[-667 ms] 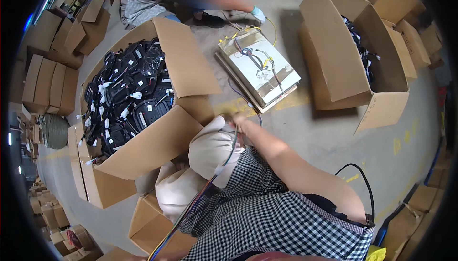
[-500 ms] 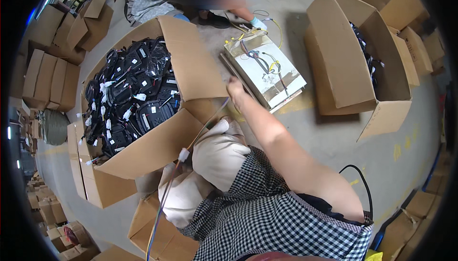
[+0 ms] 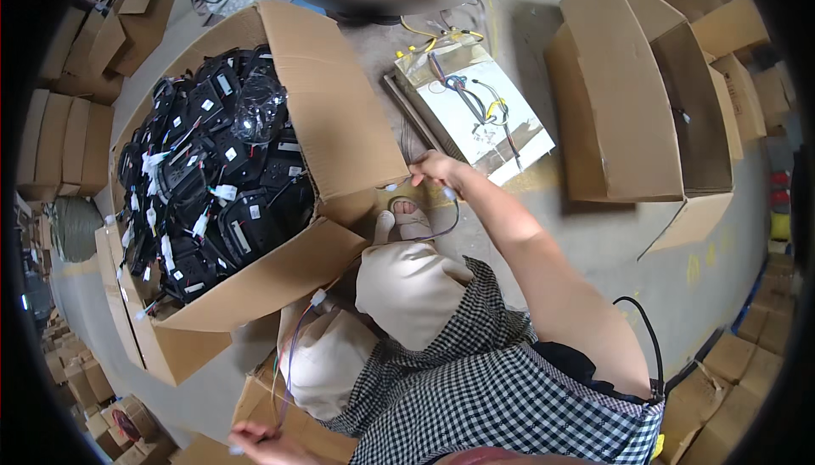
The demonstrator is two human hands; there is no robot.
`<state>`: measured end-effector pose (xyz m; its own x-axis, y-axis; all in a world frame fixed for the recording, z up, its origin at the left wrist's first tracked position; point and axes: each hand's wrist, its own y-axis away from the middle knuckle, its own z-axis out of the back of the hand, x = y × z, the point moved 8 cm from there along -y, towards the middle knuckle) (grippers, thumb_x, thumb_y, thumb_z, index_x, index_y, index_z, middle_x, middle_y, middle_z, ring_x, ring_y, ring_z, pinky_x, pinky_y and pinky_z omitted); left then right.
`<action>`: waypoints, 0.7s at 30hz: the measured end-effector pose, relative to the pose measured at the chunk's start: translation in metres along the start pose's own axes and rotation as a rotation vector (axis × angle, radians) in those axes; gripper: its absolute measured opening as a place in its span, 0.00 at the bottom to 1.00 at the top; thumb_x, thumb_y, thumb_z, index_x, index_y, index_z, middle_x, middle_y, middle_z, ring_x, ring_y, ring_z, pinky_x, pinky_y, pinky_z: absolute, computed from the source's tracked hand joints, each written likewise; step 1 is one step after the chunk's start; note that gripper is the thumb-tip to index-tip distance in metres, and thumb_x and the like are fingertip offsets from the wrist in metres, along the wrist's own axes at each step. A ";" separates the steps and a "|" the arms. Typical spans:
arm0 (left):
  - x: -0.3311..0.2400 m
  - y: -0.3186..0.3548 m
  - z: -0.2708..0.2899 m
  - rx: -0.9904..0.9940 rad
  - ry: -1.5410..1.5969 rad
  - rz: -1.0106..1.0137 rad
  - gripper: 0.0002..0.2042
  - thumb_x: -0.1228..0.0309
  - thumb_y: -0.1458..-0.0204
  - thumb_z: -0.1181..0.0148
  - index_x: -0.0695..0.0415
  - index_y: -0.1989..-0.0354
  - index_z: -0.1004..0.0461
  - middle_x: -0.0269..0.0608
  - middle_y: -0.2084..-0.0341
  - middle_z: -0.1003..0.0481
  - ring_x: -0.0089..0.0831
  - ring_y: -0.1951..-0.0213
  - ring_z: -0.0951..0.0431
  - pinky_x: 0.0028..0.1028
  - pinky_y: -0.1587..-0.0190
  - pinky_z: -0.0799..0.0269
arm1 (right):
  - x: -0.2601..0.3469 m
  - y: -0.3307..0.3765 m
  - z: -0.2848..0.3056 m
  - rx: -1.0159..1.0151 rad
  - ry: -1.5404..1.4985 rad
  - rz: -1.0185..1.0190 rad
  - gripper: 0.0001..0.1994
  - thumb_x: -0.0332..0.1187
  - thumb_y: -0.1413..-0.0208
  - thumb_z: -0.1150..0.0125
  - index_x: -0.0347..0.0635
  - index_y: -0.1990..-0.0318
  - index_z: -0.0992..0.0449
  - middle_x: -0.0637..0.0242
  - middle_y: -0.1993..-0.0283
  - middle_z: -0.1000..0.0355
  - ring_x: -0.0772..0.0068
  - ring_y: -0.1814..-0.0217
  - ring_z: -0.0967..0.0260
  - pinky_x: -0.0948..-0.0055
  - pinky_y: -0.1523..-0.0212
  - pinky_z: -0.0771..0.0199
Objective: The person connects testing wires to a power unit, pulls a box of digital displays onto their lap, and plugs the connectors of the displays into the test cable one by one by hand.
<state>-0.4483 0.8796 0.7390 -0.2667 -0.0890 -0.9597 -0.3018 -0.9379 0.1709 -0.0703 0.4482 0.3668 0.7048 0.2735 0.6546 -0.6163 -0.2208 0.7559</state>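
Since the earlier frame, the left hand enters view and the right hand shifts, both grips narrow on the wire harness sagging near the knees — judged light, limp, best held by its white connector.

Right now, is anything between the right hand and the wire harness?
Nothing visible: the right hand holds the wire harness. The open carton flap stands to its left, not between them.

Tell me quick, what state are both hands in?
Left hand: closed, holding thin coloured wires.
Right hand: closed, holding a cable with a white connector.
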 end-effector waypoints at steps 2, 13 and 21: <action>0.057 0.003 -0.047 0.282 -0.003 -0.006 0.16 0.59 0.40 0.55 0.55 0.76 0.31 0.33 0.82 0.29 0.25 0.77 0.32 0.27 0.73 0.39 | 0.009 -0.014 -0.010 -0.074 -0.022 0.027 0.09 0.27 0.44 0.52 0.37 0.64 0.24 0.63 0.78 0.26 0.81 0.90 0.46 0.74 0.90 0.48; 0.076 0.085 -0.183 0.642 -1.054 -0.932 0.03 0.73 0.60 0.46 0.53 0.76 0.26 0.36 0.84 0.31 0.35 0.77 0.30 0.34 0.67 0.42 | 0.138 -0.126 0.010 -0.088 -0.612 0.300 0.18 0.19 0.43 0.59 0.33 0.45 0.34 0.60 0.63 0.25 0.71 0.69 0.28 0.69 0.71 0.25; 0.076 0.077 -0.195 0.715 -0.977 -1.051 0.04 0.73 0.61 0.47 0.52 0.77 0.25 0.29 0.86 0.27 0.30 0.79 0.28 0.29 0.68 0.41 | 0.270 -0.057 0.081 -0.048 -0.923 0.896 0.25 0.11 0.56 0.52 0.35 0.47 0.29 0.62 0.45 0.30 0.69 0.49 0.30 0.69 0.50 0.28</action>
<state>-0.3133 0.7350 0.6362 -0.0454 0.9652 -0.2575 -0.9913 -0.0754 -0.1080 0.1834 0.4590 0.5008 0.0090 -0.7019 0.7122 -0.9969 0.0491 0.0610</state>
